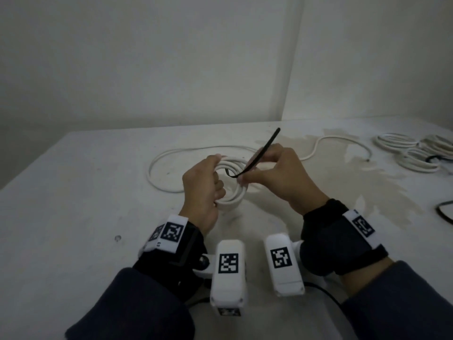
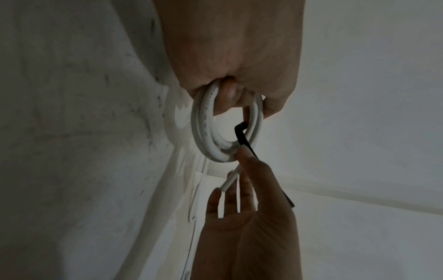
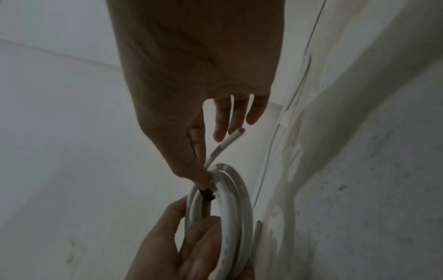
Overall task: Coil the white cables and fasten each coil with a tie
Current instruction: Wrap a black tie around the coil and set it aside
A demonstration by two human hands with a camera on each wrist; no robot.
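Note:
A white cable coil (image 1: 231, 190) is held above the white table, gripped at its left side by my left hand (image 1: 204, 185), fingers curled round the loops (image 2: 203, 123). My right hand (image 1: 267, 170) pinches a black tie (image 1: 264, 149) between thumb and forefinger at the coil's right side. The tie's lower end hooks through the coil's opening (image 2: 241, 132) and its long end points up and away. In the right wrist view the tie's tip (image 3: 207, 195) lies against the coil (image 3: 235, 208), and the cable's loose end (image 3: 230, 140) sticks out beside my fingers.
A loose white cable (image 1: 171, 155) lies in a wide loop on the table behind the coil, running right to its end (image 1: 366, 159). Several tied white coils (image 1: 411, 153) lie at the far right. A black cord (image 1: 443, 212) shows at the right edge.

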